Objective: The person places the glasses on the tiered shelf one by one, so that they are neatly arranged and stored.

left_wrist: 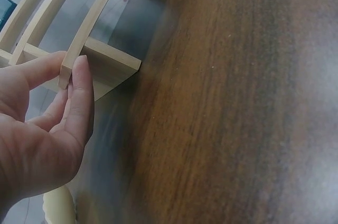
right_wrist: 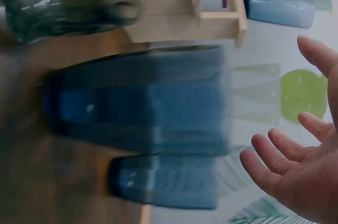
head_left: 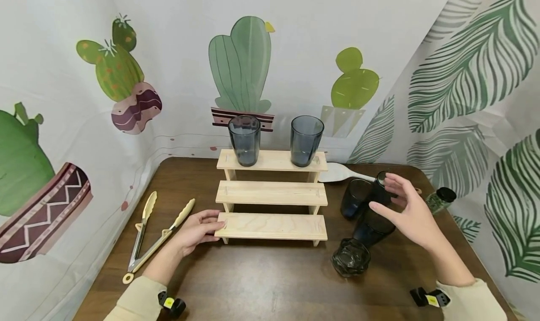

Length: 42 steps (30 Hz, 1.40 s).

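Observation:
A three-tier wooden display rack [head_left: 272, 225] stands mid-table. My left hand [head_left: 196, 232] pinches the left end of its lowest shelf, thumb on top and fingers beneath; the left wrist view shows this grip on the shelf board [left_wrist: 79, 49]. Two blue-grey glasses stand on the top tier, a left one [head_left: 244, 140] and a right one [head_left: 306, 140]. To the right, my right hand [head_left: 407, 213] hovers with spread fingers over a group of dark glasses, partly hiding them. In the right wrist view, a tall blue glass [right_wrist: 142, 102] is apart from the fingers.
A low faceted glass [head_left: 351, 257] sits in front of the group, and another dark glass [head_left: 355, 199] stands beside it. Behind lies a white spatula [head_left: 335, 172]. A black-capped jar [head_left: 440, 200] is near the right edge. Spread tongs [head_left: 145, 246] lie at left.

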Available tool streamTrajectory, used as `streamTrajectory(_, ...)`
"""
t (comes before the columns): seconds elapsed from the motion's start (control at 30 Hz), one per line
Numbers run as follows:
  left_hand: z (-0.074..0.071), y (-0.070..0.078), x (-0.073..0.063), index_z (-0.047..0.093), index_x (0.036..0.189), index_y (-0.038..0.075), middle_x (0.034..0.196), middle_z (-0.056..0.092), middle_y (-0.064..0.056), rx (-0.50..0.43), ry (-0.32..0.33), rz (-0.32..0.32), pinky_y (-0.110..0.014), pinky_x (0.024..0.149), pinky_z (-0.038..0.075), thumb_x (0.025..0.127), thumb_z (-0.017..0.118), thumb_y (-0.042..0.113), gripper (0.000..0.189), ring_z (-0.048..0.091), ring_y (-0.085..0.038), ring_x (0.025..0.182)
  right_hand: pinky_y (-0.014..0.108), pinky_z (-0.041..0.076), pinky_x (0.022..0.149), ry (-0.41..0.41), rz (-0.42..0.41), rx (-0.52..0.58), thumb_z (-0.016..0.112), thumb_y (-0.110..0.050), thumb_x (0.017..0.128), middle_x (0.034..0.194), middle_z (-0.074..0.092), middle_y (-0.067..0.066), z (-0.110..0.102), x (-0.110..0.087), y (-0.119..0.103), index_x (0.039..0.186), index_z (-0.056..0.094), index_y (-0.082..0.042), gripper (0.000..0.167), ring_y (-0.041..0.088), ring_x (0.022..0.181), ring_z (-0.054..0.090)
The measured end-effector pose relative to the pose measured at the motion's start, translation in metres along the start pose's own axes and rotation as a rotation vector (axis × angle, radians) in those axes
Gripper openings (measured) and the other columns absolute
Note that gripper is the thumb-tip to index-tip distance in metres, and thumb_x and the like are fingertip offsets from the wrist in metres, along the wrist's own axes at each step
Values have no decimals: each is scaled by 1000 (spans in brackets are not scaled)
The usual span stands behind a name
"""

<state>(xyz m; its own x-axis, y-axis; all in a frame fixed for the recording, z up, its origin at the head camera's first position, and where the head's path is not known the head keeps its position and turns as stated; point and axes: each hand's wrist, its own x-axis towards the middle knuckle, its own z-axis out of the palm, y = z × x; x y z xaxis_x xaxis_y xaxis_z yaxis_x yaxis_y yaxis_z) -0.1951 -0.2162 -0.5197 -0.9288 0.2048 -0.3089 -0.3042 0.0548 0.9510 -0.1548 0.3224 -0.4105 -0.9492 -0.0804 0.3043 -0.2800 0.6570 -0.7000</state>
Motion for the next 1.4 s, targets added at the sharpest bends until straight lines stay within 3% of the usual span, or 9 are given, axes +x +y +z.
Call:
streamTrajectory(0.23, -1, -2, -2, 44, 146, -8, 123, 62, -20, 4, 3, -4, -38, 77, 62, 95, 76, 12, 63, 69, -24, 92, 5, 34, 93, -66, 90, -8, 80, -32, 94, 149, 48, 20, 16, -26, 21, 161, 30, -10, 86, 41, 134, 47)
streamTrajectory(0.37, -1, -2, -3, 43, 147, -8, 123, 62, -21, 5, -2, -2, -37, 76, 62, 96, 75, 13, 64, 69, -23, 92, 40, 40, 108, -80, 132, -20, 82, -36, 92, 149, 48, 22, 26, -36, 32, 160, 30, -9, 90, 44, 138, 44)
streamTrajectory(0.4, 0, -2, -3, 43, 147, -9, 123, 62, -20, 3, -4, -1, -37, 76, 62, 96, 75, 13, 64, 69, -23, 92, 50, 41, 105, -81, 140, -23, 82, -37, 92, 150, 48, 22, 29, -38, 34, 161, 30, -9, 91, 44, 138, 43)
streamTrajectory(0.47, 0, -2, -3, 43, 147, -9, 122, 63, -20, -1, -5, 0, -36, 76, 62, 96, 75, 13, 64, 69, -23, 92, 55, 44, 98, -78, 148, -27, 83, -37, 91, 148, 48, 21, 32, -42, 39, 160, 29, -10, 92, 41, 134, 47)
streamTrajectory(0.67, -1, -2, -3, 43, 146, -9, 121, 63, -20, -9, -7, -2, -37, 76, 62, 95, 76, 12, 64, 69, -23, 92, 17, 51, 75, -56, 145, 49, 87, -25, 89, 140, 50, 16, 40, -49, 54, 154, 33, -8, 86, 18, 107, 59)
streamTrajectory(0.8, 0, -2, -2, 44, 145, -9, 120, 63, -19, -10, -6, 0, -36, 76, 62, 95, 76, 12, 63, 69, -22, 91, 21, 55, 72, -63, 186, 106, 89, -24, 86, 137, 51, 17, 43, -52, 61, 152, 33, -7, 89, 8, 95, 63)
streamTrajectory(0.97, 0, -1, -2, 44, 145, -9, 118, 63, -18, -17, -7, 0, -35, 75, 62, 95, 76, 11, 63, 69, -22, 91, 24, 57, 73, -83, 230, 138, 91, -25, 84, 135, 52, 20, 48, -55, 68, 151, 30, -7, 92, 6, 94, 65)
streamTrajectory(1.2, 0, -1, 0, 44, 145, -9, 118, 63, -18, -16, -7, 3, -35, 75, 62, 95, 76, 12, 63, 68, -22, 91, 14, 52, 79, -26, 137, 136, 93, -17, 80, 129, 59, 18, 55, -57, 76, 146, 37, -4, 88, -2, 105, 59)
streamTrajectory(1.4, 0, 0, 0, 44, 145, -9, 118, 63, -18, -16, -2, -2, -34, 74, 62, 95, 76, 10, 62, 68, -22, 90, 9, 43, 84, 19, 123, 37, 95, -25, 78, 124, 64, 10, 57, -58, 80, 144, 43, -9, 85, -6, 108, 54)
